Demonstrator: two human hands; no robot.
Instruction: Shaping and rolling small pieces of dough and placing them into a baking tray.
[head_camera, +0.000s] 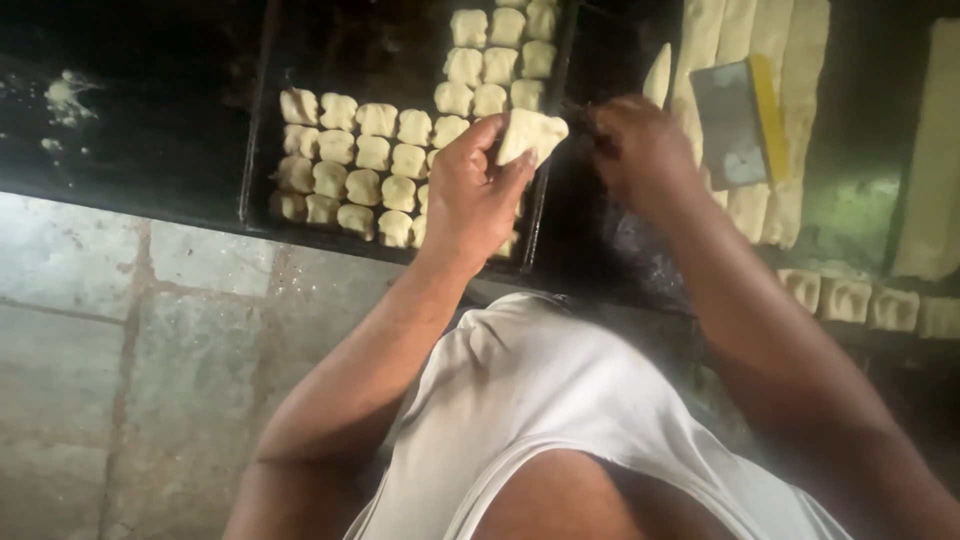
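A: Where the dark worktop (150, 130) meets the pale tiled floor (130, 330), what crowds round, biggest first?

B: Long pale dough strips (790, 90) laid side by side at upper right; across them, a flat scraper (735, 120) with a yellow edge; along the near right edge, a row of cut dough squares (850, 298); left of centre, a black baking tray (262, 120) packed with rows of small folded dough pieces (372, 152); far left, a smear of flour (65, 95).

A: And in the way?

B: Left forearm and a white sleeveless shirt (540, 400) across the lower middle, hiding the tray's near right corner and part of the bench front.

A: Hands?

B: Left hand (475, 190) closed in a pinch on one dough piece (532, 135), thumb and fingertips on its lower left edge; right hand (640, 150) curled just beside it, blurred; cannot tell whether gripping anything or touching the piece.

A: Place and lie of that piece?

B: Raised above the tray's right rim, between both hands; roughly triangular; long axis slanting from lower left to upper right; broad end toward the right hand.
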